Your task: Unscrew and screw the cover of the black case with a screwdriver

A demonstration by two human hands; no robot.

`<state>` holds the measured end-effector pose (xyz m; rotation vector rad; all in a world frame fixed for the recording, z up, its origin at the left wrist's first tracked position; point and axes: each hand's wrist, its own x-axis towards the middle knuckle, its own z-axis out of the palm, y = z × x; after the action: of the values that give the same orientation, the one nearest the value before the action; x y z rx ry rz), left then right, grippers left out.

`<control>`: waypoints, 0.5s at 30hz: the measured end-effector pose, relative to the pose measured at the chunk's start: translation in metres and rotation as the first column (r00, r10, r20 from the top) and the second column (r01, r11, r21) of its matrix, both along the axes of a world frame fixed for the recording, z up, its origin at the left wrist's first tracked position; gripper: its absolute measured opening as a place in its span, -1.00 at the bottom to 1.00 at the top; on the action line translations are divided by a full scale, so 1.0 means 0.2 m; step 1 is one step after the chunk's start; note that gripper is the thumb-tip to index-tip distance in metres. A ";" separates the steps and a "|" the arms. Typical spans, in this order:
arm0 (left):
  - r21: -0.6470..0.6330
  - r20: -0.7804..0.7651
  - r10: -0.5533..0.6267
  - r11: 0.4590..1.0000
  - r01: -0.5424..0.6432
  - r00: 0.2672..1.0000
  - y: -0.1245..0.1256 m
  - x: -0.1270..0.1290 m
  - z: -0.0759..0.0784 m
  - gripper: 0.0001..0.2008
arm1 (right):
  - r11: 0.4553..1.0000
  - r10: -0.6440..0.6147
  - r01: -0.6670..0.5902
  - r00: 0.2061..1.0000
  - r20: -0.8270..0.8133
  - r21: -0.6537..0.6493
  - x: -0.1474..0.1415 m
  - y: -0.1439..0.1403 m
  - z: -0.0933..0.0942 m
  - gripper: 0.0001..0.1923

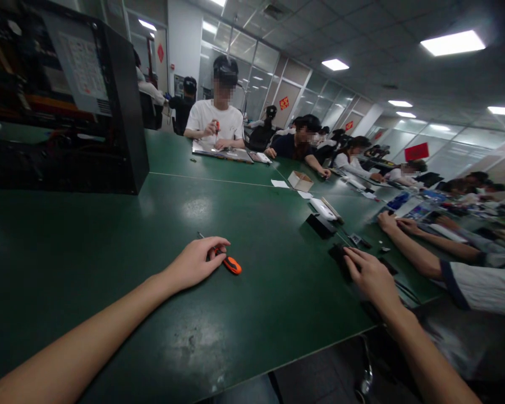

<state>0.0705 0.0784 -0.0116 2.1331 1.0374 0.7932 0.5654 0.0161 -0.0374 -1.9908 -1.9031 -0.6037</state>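
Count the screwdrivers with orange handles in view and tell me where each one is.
2. One screwdriver lies on the green table under the left hand. Another screwdriver is held by the person in white opposite. More may be hidden farther along.

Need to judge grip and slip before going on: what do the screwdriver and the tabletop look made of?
Screwdriver: the handle looks like orange plastic with a black band, perhaps rubbery; the thin shaft past the left hand looks like metal, too small to be sure. Tabletop: a smooth dark green mat or laminate, semi-gloss, since ceiling lights reflect in it; scuffed pale near the front edge.
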 end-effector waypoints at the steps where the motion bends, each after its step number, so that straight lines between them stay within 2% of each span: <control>1: 0.006 -0.006 -0.006 1.000 0.006 1.000 0.00 0.00 0.00 -0.69 | 1.000 0.004 -0.003 1.000 0.005 -0.016 0.00 0.00 0.01 -0.51; 4: 0.078 -0.058 -0.035 0.996 0.039 0.998 -0.01 -0.01 -0.01 -0.69 | 0.997 0.026 -0.028 0.999 -0.038 -0.070 0.04 0.01 0.05 -0.49; 8: 0.286 -0.244 -0.012 0.955 0.084 0.970 -0.03 -0.03 0.00 -0.65 | 0.979 0.070 -0.095 0.987 -0.142 -0.181 0.10 0.11 0.14 -0.48; 11: 0.384 -0.354 0.072 0.920 0.074 0.933 -0.05 -0.03 0.00 -0.75 | 0.977 0.028 -0.054 0.992 -0.125 -0.207 0.08 0.26 0.23 -0.47; 15: 0.458 -0.360 0.168 0.889 0.017 0.918 -0.05 -0.04 -0.01 -0.83 | 0.973 -0.028 0.004 0.994 -0.103 -0.232 -0.03 0.51 0.30 -0.51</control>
<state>0.0625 0.0677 -0.0133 2.7514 1.2370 0.7117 0.5594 0.1184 0.0233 -2.1337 -1.9718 -0.2830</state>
